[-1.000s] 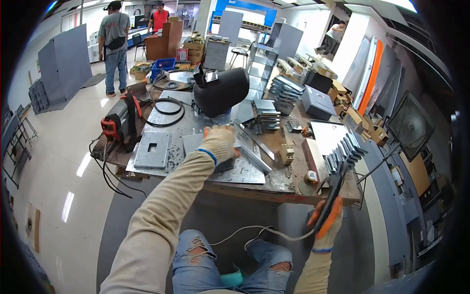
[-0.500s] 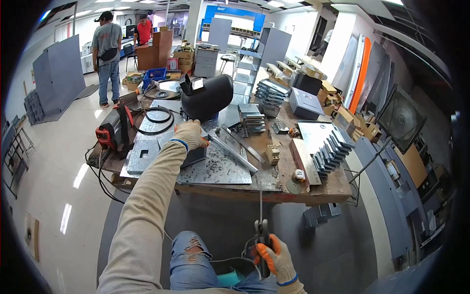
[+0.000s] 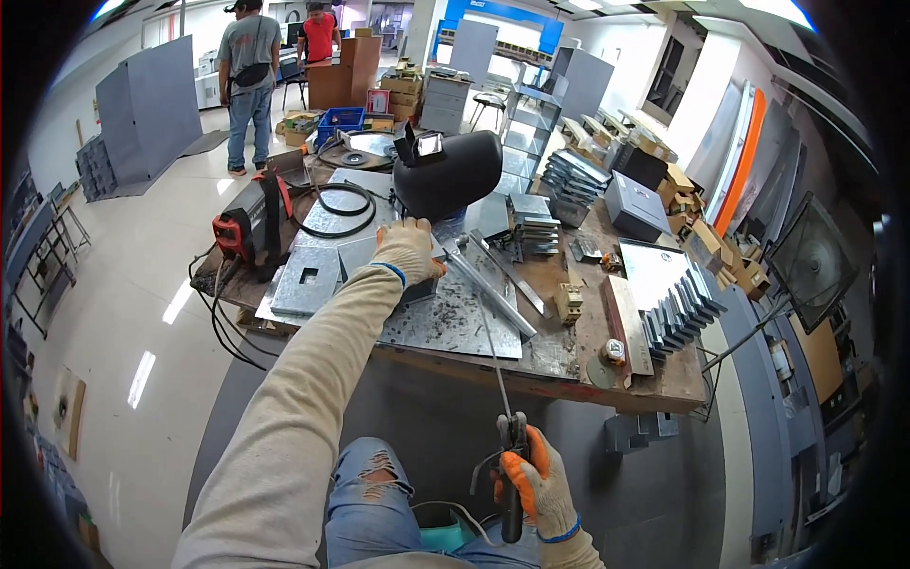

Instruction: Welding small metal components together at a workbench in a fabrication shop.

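Observation:
My left hand point(image 3: 408, 250), in a beige work glove with orange fingertips, reaches across the bench. Its fingers curl over a grey sheet-metal box point(image 3: 417, 288), whose far side is hidden behind the hand. Just beyond the knuckles rests a black welding helmet point(image 3: 450, 177). Low in front of me, my gloved right hand point(image 3: 538, 484) is closed around a black electrode holder point(image 3: 513, 474). From its jaws a long thin welding rod point(image 3: 497, 365) slants up and left, its upper end over the metal sheet point(image 3: 455, 334), which is strewn with dark bits.
A red-and-black welding machine point(image 3: 248, 223) with cables stands at left. Right of the sheet lie metal strips point(image 3: 493, 284), a tape measure point(image 3: 613, 352), stacked brackets point(image 3: 682, 308) and a grey box point(image 3: 637, 204). A fan point(image 3: 817, 256) stands at right. Two people point(image 3: 251, 85) are in the background.
The view has turned left, so the scene sits further right. The rod has tilted left, its tip passing from the bench's front edge to over the metal sheet. My left hand stays on the box.

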Tool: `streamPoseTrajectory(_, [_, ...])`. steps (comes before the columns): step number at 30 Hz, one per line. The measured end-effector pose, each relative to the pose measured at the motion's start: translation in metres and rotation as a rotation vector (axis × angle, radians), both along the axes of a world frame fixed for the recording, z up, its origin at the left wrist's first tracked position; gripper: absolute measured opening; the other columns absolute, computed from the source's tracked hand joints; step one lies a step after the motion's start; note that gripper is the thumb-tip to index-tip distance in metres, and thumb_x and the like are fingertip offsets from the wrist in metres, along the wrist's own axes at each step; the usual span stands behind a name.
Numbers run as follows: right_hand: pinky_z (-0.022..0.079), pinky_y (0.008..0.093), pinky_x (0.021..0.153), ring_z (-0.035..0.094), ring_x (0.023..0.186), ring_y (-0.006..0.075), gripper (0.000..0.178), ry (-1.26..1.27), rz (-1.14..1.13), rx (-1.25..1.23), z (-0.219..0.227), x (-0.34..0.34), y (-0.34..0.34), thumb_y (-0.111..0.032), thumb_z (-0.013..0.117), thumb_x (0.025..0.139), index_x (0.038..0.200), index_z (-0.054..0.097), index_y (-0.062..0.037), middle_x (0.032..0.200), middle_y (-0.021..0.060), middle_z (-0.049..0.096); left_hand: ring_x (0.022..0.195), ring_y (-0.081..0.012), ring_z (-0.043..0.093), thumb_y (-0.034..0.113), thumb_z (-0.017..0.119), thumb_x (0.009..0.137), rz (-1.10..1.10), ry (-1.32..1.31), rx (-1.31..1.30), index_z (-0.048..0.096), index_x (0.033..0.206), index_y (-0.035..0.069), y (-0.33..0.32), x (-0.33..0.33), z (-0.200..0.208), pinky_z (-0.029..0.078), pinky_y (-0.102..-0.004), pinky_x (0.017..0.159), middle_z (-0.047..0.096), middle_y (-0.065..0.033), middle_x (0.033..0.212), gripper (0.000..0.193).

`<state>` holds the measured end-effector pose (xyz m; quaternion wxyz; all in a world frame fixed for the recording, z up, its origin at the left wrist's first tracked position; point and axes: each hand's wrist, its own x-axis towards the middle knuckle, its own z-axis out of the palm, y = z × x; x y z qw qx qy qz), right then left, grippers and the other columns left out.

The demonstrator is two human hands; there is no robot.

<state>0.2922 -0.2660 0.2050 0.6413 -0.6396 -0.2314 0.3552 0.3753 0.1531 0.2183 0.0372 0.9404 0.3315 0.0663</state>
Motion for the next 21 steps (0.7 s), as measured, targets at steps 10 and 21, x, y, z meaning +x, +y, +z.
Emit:
streamPoseTrajectory(10, [0.048,0.0251,0.058,0.059,0.070,0.0105,0.051,-0.034,0.163,-0.103,0.030,0.005,0.043,-0.015,0.075,0.099,0.146,0.061,-0.0038,0.104,0.0071,0.072,0.120,-0.0346,0.065,0.055,0.088,0.078,-0.040,-0.046,0.013,0.065,0.134,0.001,0.006,-0.003,-0.006,0.043,-0.0527,0.108,0.069,-0.0181,0.129,0.081])
streamPoseTrajectory(21, [0.051,0.0241,0.071,0.064,0.080,0.0114,0.053,-0.126,-0.001,-0.070,-0.004,0.006,0.000,-0.005,0.076,0.094,0.145,0.062,0.0001,0.108,0.0076,0.074,0.125,-0.0346,0.064,0.054,0.086,0.080,-0.010,0.021,-0.038,0.065,0.129,0.003,0.004,0.003,0.002,0.047,-0.0513,0.106,0.069,-0.0175,0.131,0.074])
